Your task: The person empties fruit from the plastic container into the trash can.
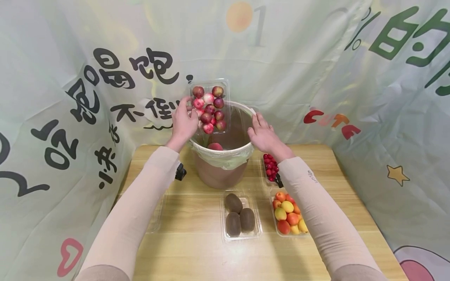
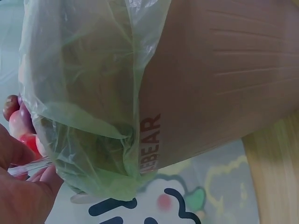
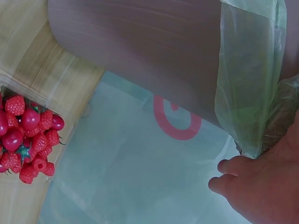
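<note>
My left hand (image 1: 185, 121) pinches the left edge of a clear plastic tray (image 1: 227, 93), tilted over the mouth of a bin (image 1: 220, 171). In it sit several dark red plums (image 1: 207, 117) and lighter pink-red fruit (image 1: 208, 98). The left wrist view shows finger and thumb on the tray's edge beside the bin. My right hand (image 1: 265, 136) rests at the bin's right rim with its fingers fairly straight, touching the pale green liner bag (image 3: 247, 70). A round red fruit (image 1: 215, 146) lies inside the bin.
On the wooden table (image 1: 197, 249), a clear tray holds brown kiwis (image 1: 233, 224). To its right is a box of red and yellow fruit (image 1: 287, 207), and behind that a box of raspberries and small round red fruit (image 3: 30, 119). Printed cloth (image 1: 281, 70) hangs around the table.
</note>
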Available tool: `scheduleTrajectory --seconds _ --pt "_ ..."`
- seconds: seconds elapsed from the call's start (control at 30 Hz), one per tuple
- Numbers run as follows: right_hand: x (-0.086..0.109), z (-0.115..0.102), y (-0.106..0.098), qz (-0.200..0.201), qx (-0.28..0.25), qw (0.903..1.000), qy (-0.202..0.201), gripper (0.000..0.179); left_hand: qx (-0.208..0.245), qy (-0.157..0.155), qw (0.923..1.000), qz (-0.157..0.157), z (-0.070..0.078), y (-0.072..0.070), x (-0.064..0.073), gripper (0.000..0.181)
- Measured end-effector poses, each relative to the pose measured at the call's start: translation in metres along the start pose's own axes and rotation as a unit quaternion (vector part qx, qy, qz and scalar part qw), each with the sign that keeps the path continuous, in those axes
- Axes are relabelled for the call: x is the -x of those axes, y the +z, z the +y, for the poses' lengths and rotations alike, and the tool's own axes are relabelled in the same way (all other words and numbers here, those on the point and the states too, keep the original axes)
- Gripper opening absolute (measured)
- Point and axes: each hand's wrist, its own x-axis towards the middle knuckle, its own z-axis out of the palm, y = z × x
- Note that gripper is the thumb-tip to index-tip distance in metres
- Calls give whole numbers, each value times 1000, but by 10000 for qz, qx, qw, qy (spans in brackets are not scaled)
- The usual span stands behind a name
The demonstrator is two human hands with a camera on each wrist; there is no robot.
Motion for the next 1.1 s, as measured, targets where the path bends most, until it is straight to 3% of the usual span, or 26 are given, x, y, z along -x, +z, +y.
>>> scheduleTrajectory --seconds 0.5,1.1 --pt "1 1 0 -37 -3 10000 -4 73 64 186 9995 265 0 -1 3 46" --pt "0 -1 0 -22 27 10000 -6 73 42 225 9993 304 -2 -5 3 44"
